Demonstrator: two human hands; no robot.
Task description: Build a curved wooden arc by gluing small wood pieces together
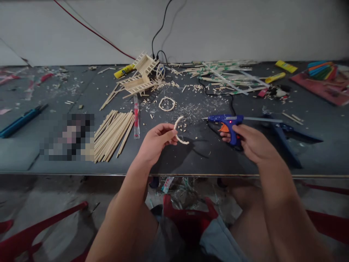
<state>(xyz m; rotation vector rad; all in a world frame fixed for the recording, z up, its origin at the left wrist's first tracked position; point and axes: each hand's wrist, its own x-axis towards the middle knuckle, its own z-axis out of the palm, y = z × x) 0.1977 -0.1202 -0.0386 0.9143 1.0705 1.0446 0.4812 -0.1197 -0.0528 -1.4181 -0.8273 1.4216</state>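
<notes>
Between the thumb and fingers of my left hand point(160, 140) is a curved, pale piece point(178, 137), a half ring that opens to the right. My right hand point(251, 140) is wrapped round the handle of a blue glue gun point(230, 120) with an orange trigger and a small red light. The gun's nozzle points left, toward the curved piece, with a gap between them. A clear glue stick point(261, 119) sticks out of its back. Behind the left hand, a pale ring point(167, 104) lies on the dark table point(174, 163) among small cut bits.
Left of my hands lie a bundle of thin sticks point(114, 134) and a red-and-clear wrapper point(136, 120). A wooden cart model point(139, 82) stands behind. More sticks point(223, 74) lie along the wall. Dark blue cutters point(289, 142) rest right of the glue gun.
</notes>
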